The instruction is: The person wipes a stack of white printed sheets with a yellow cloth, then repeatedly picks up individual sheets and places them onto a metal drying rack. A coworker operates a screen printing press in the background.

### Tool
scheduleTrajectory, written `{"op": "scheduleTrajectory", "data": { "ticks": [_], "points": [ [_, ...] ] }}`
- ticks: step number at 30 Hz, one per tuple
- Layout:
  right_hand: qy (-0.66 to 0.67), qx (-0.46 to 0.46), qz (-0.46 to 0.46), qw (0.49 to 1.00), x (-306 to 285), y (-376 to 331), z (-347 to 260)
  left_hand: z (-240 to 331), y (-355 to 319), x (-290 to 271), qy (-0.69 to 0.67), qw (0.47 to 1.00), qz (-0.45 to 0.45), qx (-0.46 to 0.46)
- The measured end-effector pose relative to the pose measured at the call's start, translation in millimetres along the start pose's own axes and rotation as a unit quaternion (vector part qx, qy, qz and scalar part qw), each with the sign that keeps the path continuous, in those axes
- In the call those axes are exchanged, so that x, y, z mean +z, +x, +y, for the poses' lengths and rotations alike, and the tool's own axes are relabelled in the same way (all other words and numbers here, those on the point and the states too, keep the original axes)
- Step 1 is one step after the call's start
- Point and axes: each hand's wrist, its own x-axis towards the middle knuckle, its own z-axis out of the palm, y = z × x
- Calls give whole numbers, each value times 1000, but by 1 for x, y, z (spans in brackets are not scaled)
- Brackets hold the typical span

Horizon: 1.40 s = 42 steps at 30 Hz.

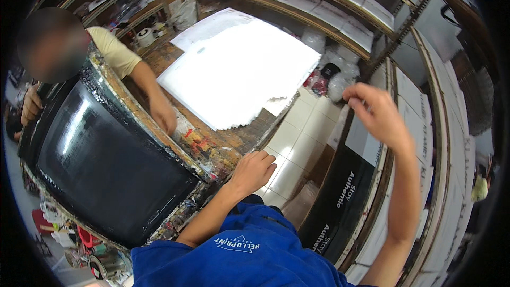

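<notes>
My left hand (252, 172) is low beside the near edge of a paint-stained wooden table (234, 141). Its fingers curl inward, and the palm side is hidden. Raised to the right, near the shelving, is my right hand (374, 114), with thumb and forefinger apart and nothing visible between them. Large white sheets (234, 69) lie overlapping on the table, their near edge ragged. At left a screen-printing frame (111, 154) with dark mesh stands tilted, its rim crusted with paint.
A co-worker in a pale yellow shirt (114, 48) reaches a hand (162, 114) behind the frame; the other grips its far-left edge. Shelves (366, 48) with white boxes stand behind and at right. A black box (340, 196) is beside me. Plastic-wrapped items (337, 82) lie past the tiled floor (292, 133).
</notes>
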Motion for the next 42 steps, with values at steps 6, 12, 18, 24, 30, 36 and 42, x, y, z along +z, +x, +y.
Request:
{"op": "scheduleTrajectory", "data": {
  "ticks": [6,12,18,24,30,36,42],
  "points": [
    [387,219,47,895,147,-42,158,-14,28,-6,-5,994,68,-80],
    [500,368,77,780,248,-107,252,-35,80,-16,-11,964,197,-179],
    [504,482,30,716,285,-138,306,-38,112,1,209,928,219,-217],
    [495,437,-78,747,294,-91,305,-51,127,70,318,908,73,-261],
    [522,390,-120,749,294,-59,289,-77,118,77,333,908,50,-251],
    [630,282,-93,717,213,-15,207,16,160,32,117,987,58,-94],
    [538,199,53,818,158,-34,162,69,142,67,-16,982,-98,160]
  ]
}}
